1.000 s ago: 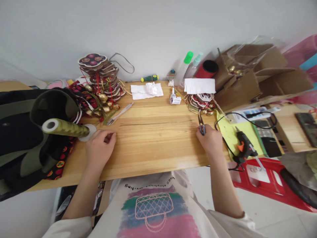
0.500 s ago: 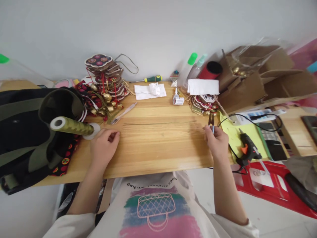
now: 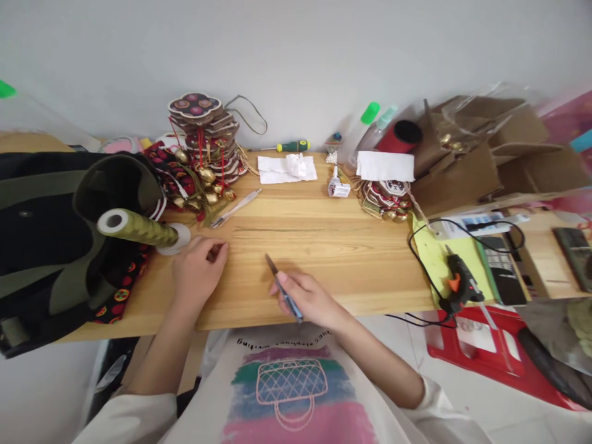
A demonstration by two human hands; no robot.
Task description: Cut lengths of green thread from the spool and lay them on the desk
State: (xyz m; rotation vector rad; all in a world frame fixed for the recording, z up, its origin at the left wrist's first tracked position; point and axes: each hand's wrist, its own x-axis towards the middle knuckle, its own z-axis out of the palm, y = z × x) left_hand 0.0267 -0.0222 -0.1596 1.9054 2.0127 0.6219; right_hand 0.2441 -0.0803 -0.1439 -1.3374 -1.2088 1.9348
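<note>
My right hand is over the front middle of the table, closed around slim blue-handled snips. Their dark pointed tip aims away from me and to the left. Near the left end of the table rests my left hand, its fingers curled together. Whatever those fingers hold, if anything, is hidden. Just behind that hand leans a spool of olive-green thread with a white base. Beyond it lies a clear pen.
Stacked ornaments with bells stand at the back left beside a dark bag. A screwdriver, folded tissue and small bottle line the back. At right are more ornaments, a glue gun, its cable and a cardboard box.
My right hand has moved left and toward me from beside the right-hand ornaments, bringing the snips along. My left hand stays beside the spool, and the view has shifted slightly.
</note>
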